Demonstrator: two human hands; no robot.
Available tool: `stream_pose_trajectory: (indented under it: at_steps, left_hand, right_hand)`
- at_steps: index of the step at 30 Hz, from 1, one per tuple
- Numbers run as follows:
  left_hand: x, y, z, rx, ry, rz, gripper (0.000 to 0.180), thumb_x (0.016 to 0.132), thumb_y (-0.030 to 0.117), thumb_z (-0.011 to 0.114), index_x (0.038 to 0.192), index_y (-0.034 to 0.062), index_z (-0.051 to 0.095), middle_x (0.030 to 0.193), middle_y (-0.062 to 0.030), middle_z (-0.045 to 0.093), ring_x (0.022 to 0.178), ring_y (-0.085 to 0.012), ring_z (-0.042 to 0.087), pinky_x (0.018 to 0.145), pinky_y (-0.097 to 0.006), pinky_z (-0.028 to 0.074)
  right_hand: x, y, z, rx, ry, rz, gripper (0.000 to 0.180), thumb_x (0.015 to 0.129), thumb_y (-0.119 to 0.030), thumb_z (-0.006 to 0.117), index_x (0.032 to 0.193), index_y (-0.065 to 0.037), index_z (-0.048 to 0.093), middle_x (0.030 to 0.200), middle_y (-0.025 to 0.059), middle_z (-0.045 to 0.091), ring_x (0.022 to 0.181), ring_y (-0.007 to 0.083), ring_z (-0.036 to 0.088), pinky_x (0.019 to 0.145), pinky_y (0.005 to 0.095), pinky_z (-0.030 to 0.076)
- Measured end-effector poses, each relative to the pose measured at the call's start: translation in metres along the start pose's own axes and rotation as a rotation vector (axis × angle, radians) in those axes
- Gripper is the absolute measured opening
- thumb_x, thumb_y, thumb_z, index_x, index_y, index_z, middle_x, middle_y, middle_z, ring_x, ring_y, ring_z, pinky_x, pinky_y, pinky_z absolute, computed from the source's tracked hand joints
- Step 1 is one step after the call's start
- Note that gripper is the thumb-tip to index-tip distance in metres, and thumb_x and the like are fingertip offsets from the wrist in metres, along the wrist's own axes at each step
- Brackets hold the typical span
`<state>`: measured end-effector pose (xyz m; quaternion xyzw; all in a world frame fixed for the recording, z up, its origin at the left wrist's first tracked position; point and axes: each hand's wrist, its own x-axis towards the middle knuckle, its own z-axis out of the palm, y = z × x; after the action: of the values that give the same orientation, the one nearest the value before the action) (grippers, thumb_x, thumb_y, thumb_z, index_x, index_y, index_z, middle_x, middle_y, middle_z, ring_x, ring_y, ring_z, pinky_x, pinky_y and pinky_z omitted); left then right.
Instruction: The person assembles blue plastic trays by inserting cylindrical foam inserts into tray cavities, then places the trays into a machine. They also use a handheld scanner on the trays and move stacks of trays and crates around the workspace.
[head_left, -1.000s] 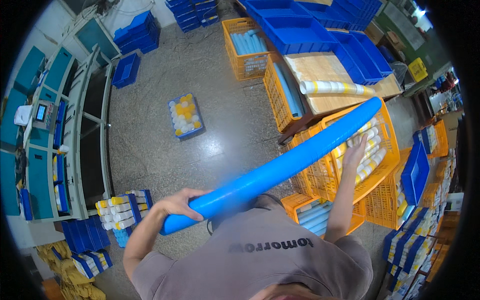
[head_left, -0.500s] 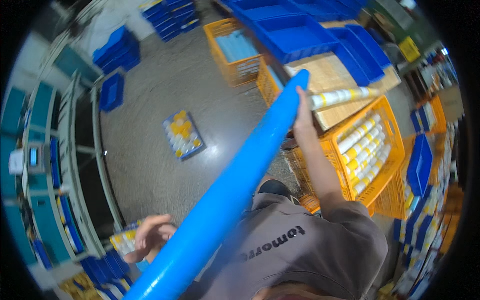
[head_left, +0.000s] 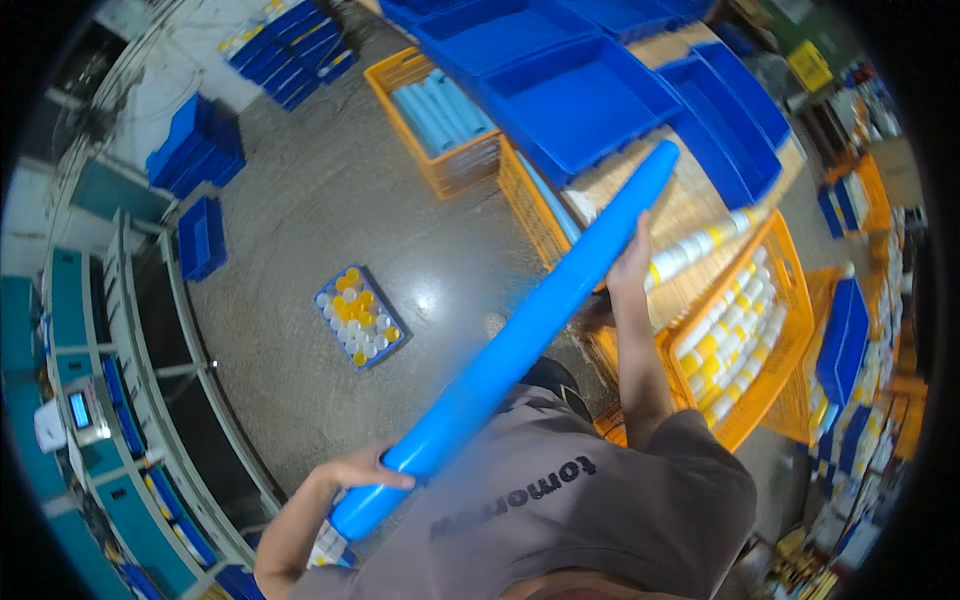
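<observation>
A long, shiny blue tube (head_left: 510, 345) lies slantwise across my front, its far end over the wooden tabletop and its near end by my left forearm. Close to the near end, my left hand (head_left: 368, 468) is closed on the tube. My right hand (head_left: 630, 262) grips it further up, near the far end; part of its fingers is hidden behind the tube. Just right of that hand, a white-and-yellow banded roll (head_left: 705, 243) rests on the wooden tabletop (head_left: 612, 190).
An orange crate (head_left: 790, 345) at my right holds several banded rolls. Blue trays (head_left: 575, 100) cover much of the table. Another orange crate (head_left: 445, 180) holds light-blue tubes. A small tray (head_left: 385, 350) of white and yellow pieces sits on the floor. Teal-and-grey shelving (head_left: 150, 330) stands left.
My left hand, apart from the tube with fingers spread before, now grips its near end. The tube's far end has shifted right and further over the table, together with my right hand.
</observation>
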<state>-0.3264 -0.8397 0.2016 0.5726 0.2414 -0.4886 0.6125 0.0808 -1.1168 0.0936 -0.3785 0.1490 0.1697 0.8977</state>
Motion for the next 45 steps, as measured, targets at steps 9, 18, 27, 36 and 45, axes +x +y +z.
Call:
stream_pose_trajectory:
  at_steps: [9,18,27,36,45]
  left_hand:
    - [0.043,-0.025,-0.105,0.039,-0.027,0.117,0.113,0.066,0.065,0.078,0.152,0.0056,0.036,0.149,-0.0245,0.043,0.138,-0.0418,0.041,0.114,-0.051,0.033]
    - [0.117,-0.064,-0.212,0.339,0.211,0.268,0.079,0.069,0.032,0.083,0.137,0.0073,0.053,0.125,-0.0171,0.062,0.116,-0.0296,0.060,0.099,-0.041,0.047]
    - [0.106,-0.091,-0.210,0.207,0.186,0.546,0.065,0.072,0.016,0.078,0.133,0.0068,0.057,0.121,-0.0140,0.066,0.112,-0.0245,0.061,0.098,-0.038,0.047]
    - [0.082,-0.083,-0.231,0.178,0.152,0.552,0.068,0.071,0.017,0.079,0.135,0.0076,0.057,0.113,-0.0103,0.065,0.102,-0.0221,0.061,0.093,-0.035,0.048]
    - [0.118,-0.112,-0.253,0.335,0.153,0.402,0.072,0.076,0.020,0.073,0.143,0.0101,0.049,0.123,-0.0122,0.062,0.112,-0.0226,0.058,0.098,-0.036,0.045]
  right_hand:
    - [-0.012,0.109,-0.013,0.022,0.079,0.184,0.054,0.094,-0.044,0.066,0.127,-0.003,0.050,0.114,0.0151,0.060,0.104,0.0291,0.059,0.093,0.0453,0.049]
    - [-0.021,0.188,0.032,-0.200,0.241,-0.048,0.035,0.095,-0.032,0.067,0.115,-0.005,0.056,0.099,0.0089,0.062,0.089,0.0240,0.062,0.076,0.0411,0.054]
    - [-0.041,0.205,0.041,-0.291,0.331,-0.076,0.038,0.093,-0.033,0.067,0.115,-0.003,0.057,0.099,0.0108,0.061,0.088,0.0242,0.062,0.076,0.0396,0.055]
    - [-0.048,0.231,0.049,-0.273,0.448,-0.114,0.037,0.092,-0.032,0.068,0.112,-0.003,0.058,0.093,0.0099,0.064,0.082,0.0244,0.064,0.071,0.0389,0.055]
    - [-0.037,0.237,0.065,-0.338,0.426,-0.110,0.038,0.092,-0.037,0.068,0.107,-0.004,0.058,0.091,0.0113,0.063,0.082,0.0258,0.064,0.075,0.0408,0.055]
